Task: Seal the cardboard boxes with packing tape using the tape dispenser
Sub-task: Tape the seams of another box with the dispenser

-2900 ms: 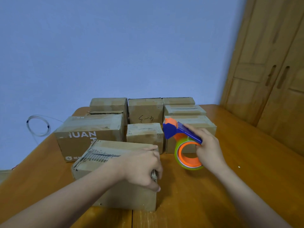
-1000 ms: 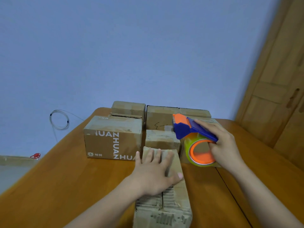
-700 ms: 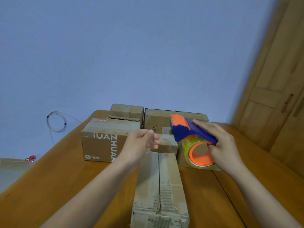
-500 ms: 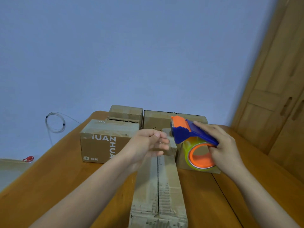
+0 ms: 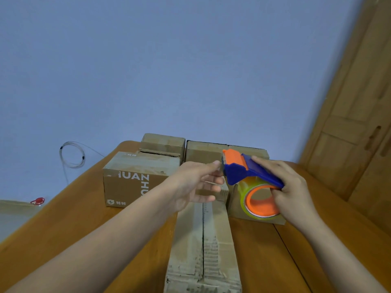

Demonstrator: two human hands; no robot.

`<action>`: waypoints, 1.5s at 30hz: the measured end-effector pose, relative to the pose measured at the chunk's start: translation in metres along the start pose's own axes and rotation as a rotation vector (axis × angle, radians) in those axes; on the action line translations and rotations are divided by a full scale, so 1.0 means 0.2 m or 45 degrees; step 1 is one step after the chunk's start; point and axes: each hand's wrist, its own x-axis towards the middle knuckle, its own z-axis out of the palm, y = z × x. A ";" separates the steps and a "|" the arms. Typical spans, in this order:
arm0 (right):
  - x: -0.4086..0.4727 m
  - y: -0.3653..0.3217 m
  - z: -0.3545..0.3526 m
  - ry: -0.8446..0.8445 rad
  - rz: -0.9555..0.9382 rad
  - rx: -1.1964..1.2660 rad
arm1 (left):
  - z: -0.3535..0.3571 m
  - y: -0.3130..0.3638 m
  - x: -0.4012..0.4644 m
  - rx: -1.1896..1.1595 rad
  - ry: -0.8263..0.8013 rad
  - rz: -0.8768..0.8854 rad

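Dispenser: tape dispenser [image 5: 247, 173], blue body w/ orange head, is held up over the far end of the near box [image 5: 204, 240], in front of the back boxes.
R hand: right hand [image 5: 294, 193] is wrapped round the blue handle and the roll; fingers curled, firm hold.
L hand: left hand [image 5: 195, 183] is reached toward the orange head; fingers mostly extended, tips at the dispenser's front edge. Whether the tape end is pinched cannot be told.
Near box: lies lengthwise toward the camera on the table [image 5: 63, 235]; centre seam shows as a dark open line, no tape seen on it yet.
Handling: box judged light, stiff but worn (corrugation exposed near the front), prob. slides if pulled on; best steadied by a flat palm on top beside the seam. Dispenser judged light, rigid; handle is the grip pt. Tape judged thin, sticky, apt to fold on itself.
Edges: far end of box abuts a small box; printed box [image 5: 135, 178] sits just left-behind.
Room: bare wood is seen L and R of the near box for elbows; far end is cramped, so tape start over that edge will be tight.
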 end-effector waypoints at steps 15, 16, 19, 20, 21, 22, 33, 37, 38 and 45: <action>0.01 0.06 0.00 0.070 -0.077 -0.018 | 0.00 -0.03 0.02 -0.540 -0.131 -0.317; 0.01 0.06 0.00 0.074 -0.084 -0.023 | 0.01 -0.03 0.02 -0.553 -0.150 -0.327; 0.00 0.08 0.00 0.090 -0.141 -0.030 | 0.03 -0.03 0.02 -0.599 -0.187 -0.339; 0.00 0.09 0.01 0.082 -0.170 -0.035 | 0.04 -0.02 0.01 -0.608 -0.192 -0.336; -0.01 0.09 0.02 0.068 -0.193 -0.061 | 0.05 -0.02 0.01 -0.606 -0.198 -0.335; -0.01 0.10 0.02 0.055 -0.208 -0.112 | 0.05 -0.01 0.00 -0.598 -0.211 -0.338; -0.01 0.07 -0.03 -0.078 -0.539 -0.737 | 0.04 -0.01 -0.03 -0.175 -0.328 -0.350; -0.02 0.07 -0.04 -0.035 -0.463 -0.631 | 0.02 -0.02 -0.01 -0.123 -0.311 -0.353; -0.03 0.08 -0.04 -0.014 -0.398 -0.543 | 0.01 -0.02 -0.01 -0.160 -0.311 -0.366; -0.05 0.12 -0.03 -0.022 -0.260 -0.280 | 0.01 0.01 0.01 -0.149 -0.333 -0.412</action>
